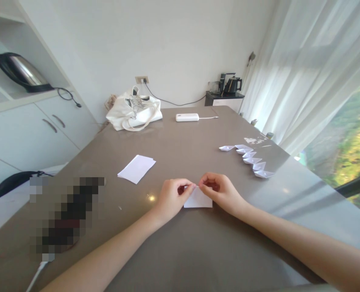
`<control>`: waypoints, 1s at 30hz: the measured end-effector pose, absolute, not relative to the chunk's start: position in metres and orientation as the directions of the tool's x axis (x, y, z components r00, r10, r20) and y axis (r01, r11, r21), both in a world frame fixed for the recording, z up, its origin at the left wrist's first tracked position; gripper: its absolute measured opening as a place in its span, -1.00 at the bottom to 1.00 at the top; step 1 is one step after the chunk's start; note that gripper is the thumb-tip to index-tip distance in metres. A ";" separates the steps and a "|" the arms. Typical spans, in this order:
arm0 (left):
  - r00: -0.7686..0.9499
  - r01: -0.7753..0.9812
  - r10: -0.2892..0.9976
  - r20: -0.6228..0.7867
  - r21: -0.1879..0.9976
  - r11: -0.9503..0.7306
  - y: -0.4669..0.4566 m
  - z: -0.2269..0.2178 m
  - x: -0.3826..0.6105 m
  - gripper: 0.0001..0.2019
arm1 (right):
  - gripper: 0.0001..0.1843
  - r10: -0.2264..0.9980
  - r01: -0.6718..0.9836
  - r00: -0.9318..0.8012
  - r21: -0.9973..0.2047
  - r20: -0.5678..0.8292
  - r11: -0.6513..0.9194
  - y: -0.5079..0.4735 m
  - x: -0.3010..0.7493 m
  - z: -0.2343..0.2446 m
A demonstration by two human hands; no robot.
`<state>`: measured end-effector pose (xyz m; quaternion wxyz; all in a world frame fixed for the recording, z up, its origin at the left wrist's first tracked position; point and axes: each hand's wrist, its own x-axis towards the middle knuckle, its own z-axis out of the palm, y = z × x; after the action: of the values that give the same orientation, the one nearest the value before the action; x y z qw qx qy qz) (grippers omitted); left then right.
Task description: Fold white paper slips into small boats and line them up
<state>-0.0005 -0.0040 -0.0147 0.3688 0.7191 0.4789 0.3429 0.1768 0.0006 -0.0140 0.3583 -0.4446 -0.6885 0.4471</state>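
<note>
Between my hands, a small sheet of white paper (198,200) lies on the table close to me. My left hand (175,195) pinches its far edge from the left, thumb against fingertips. Just to the right, my right hand (221,190) pinches the same edge, its fingertips a short gap from the left ones. The fingers cover the paper's far corners. To the left rests a stack of white paper sheets (137,168). At the right, several folded paper boats (253,160) stand in a slanting row.
The brown table (180,251) also bears a white handbag (137,109), a white power bank (187,117) with a short cable, paper scraps (254,140) and a blurred-out dark object (67,217) with a white cable. A curtained window (307,73) borders the right side.
</note>
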 end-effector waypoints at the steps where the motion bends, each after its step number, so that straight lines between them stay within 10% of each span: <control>1: 0.308 0.450 0.941 0.142 0.850 -0.275 -0.006 -0.015 0.001 -0.72 | -0.86 0.933 0.332 -0.345 -0.915 0.108 0.229 0.000 0.176 -0.014; 30: 0.241 0.508 0.932 0.269 0.784 -0.357 -0.005 0.003 -0.011 -0.66 | -0.89 0.948 0.463 -0.289 -0.847 0.135 0.261 0.012 0.185 0.000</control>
<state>-0.0111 -0.0045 0.0030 0.2846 0.7345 0.4902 0.3732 0.1854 0.0121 0.0003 0.3385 -0.4910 -0.7183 0.3582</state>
